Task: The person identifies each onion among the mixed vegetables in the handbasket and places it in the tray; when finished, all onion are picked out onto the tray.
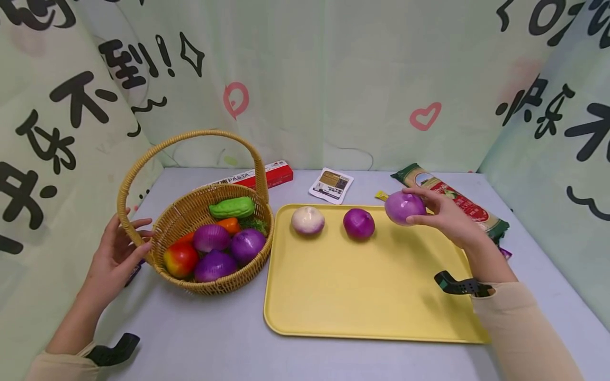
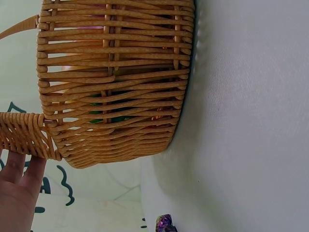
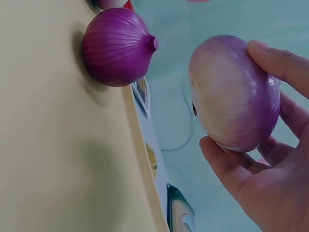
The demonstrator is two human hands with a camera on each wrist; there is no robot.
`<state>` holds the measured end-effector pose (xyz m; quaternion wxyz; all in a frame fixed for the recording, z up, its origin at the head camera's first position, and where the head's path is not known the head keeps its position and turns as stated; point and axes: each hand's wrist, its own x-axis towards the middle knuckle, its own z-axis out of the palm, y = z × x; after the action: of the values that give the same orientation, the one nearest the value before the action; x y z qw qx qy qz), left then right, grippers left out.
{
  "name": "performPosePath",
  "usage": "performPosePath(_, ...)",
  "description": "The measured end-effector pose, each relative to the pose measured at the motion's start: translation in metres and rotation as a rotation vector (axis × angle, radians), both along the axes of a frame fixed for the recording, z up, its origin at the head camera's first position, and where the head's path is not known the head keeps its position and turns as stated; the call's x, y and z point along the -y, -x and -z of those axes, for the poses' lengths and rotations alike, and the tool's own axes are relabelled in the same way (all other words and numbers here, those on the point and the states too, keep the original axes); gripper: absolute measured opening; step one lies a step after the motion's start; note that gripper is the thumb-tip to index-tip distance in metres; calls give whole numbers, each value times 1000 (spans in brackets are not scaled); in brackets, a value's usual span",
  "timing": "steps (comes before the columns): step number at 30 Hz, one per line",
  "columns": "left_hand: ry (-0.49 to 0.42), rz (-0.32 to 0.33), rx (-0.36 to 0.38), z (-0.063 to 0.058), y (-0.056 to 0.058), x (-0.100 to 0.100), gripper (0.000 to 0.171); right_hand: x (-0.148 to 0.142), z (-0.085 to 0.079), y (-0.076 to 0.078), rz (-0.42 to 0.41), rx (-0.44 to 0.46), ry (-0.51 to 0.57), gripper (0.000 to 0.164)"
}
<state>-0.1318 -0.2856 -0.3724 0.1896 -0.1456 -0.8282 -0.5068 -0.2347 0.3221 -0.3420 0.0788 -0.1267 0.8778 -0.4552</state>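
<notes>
the right forearm is angled up and leftward from the lower right of the frame, and by the right hand (image 1: 448,218) a purple-and-white round vegetable (image 1: 400,207) is held, the grip clamped on it between thumb and fingertips, above the upper right part of the yellow tray (image 1: 333,296) and apart from it. the left forearm is angled up from the lower left corner; the left hand (image 1: 116,256) is placed at the foot of the handle (image 1: 190,136) of the wicker basket (image 1: 224,288), its grip set about that handle, with fingers passed behind it. "pasta" can be read on the red box (image 1: 278,173) behind the basket; the print on the white pouch (image 1: 332,185) at upper centre and on the green-ended packet (image 1: 467,202) at right is too small to be made out. large black characters, "不" and "到!" among them, are borne by the pale green backdrop (image 1: 367,63) at upper left. along the tray's far rim a pale round vegetable (image 1: 308,220) and a purple onion (image 1: 359,224) are set apart; room is given between that row and the near rim. the basket's right side is placed just beside the tray's left edge, and the white worktop (image 1: 200,338) is seen below both.
</notes>
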Motion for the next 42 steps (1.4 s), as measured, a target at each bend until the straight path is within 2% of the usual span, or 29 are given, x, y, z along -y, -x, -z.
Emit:
performPosePath(10, 15, -17, -3, 0, -1, -1, 80, -25, 38, 9, 44, 105, -38, 69)
performPosePath(14, 34, -31, 6, 1, 0, 0, 81, -31, 47, 9, 43, 125, -26, 68)
performPosePath(18, 34, -33, 11, 2, 0, 1, 81, -34, 52, 9, 37, 143, -13, 69)
performPosePath(25, 18, -23, 7, 0, 1, 0, 81, -39, 61, 10, -5, 122, -38, 68)
performPosePath(32, -1, -2, -8, 0, 2, 0, 81, -43, 61, 9, -26, 150, -8, 75)
performPosePath(42, -12, 3, -1, 1, 1, 1, 81, -41, 64, 9, -55, 149, 42, 74)
